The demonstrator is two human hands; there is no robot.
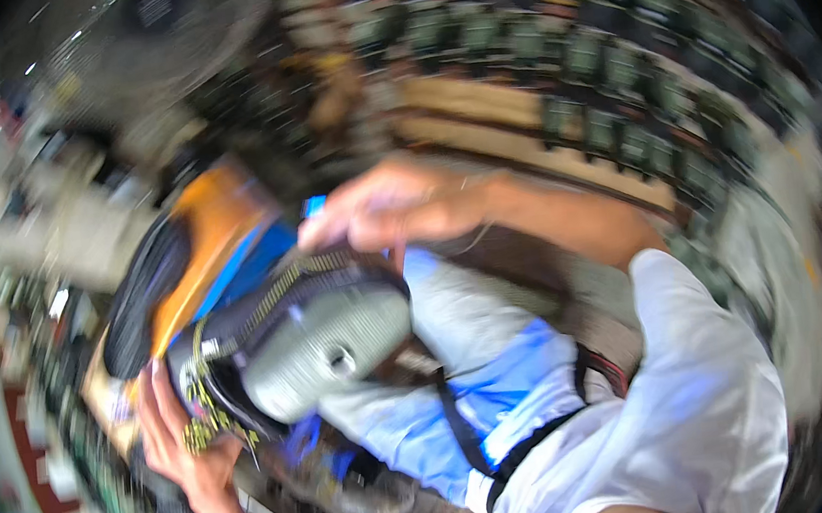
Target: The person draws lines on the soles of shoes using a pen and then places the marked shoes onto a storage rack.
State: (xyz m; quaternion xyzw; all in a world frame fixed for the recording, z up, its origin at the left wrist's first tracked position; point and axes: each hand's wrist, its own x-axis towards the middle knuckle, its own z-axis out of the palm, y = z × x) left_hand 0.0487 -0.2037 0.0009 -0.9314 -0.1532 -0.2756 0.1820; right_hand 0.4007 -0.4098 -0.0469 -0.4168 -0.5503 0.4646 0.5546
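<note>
A dark boot (281, 305) with yellow-and-black laces hangs over my lap. A grey-green last (326, 355) with a round hole fills its opening. My left hand (185, 445) grips the boot's left side near the loose laces, its fingers stretched along the upper. Above the far edge of the boot is my right hand (405, 202), smeared by motion; whether its fingers touch or hold anything cannot be told. Just beyond the boot, close to my left fingertips, stands an orange and blue object (213, 232) with a black ribbed oval part (145, 294).
Racks at the right and back carry rows of dark boots with green lasts (611, 65). Pale wooden boards (475, 100) run along the rack. A large round fan (147, 34) stands at the far left. More footwear (83, 471) is stacked along the left side.
</note>
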